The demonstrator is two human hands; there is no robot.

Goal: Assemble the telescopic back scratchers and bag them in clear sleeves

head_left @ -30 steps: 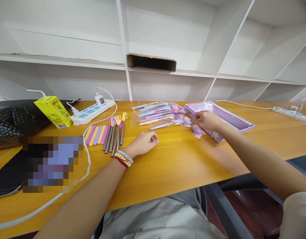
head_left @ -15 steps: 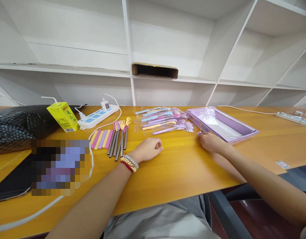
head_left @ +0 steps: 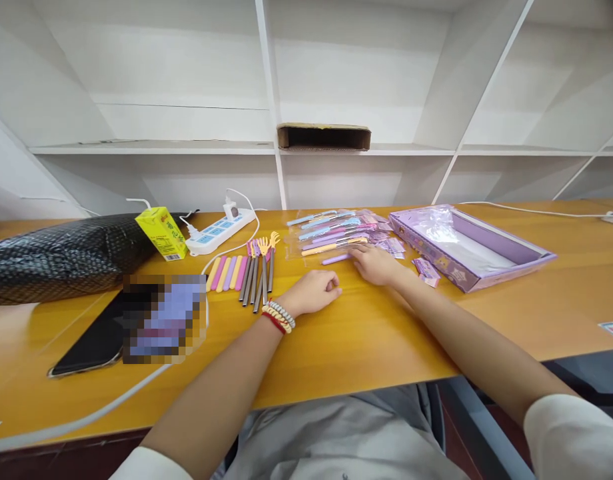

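Past the fingers of my left hand and right hand rises the white shelf, its top cut off; under them spreads the wooden table. Far to their left, a black bag runs out of view. Right of my right fingers sits the purple box, glare blurring its far corner. Just ahead lie the wrapped sticks, printed ends hard to make out. My right fingers bend over the nearest, a lavender stick, hiding its right end; whether they grip it, I can't tell. My left fingers curl loosely, a small gap at the thumb, nothing visible inside. Left of them lie metal rods; right of my right fingers, a card packet.
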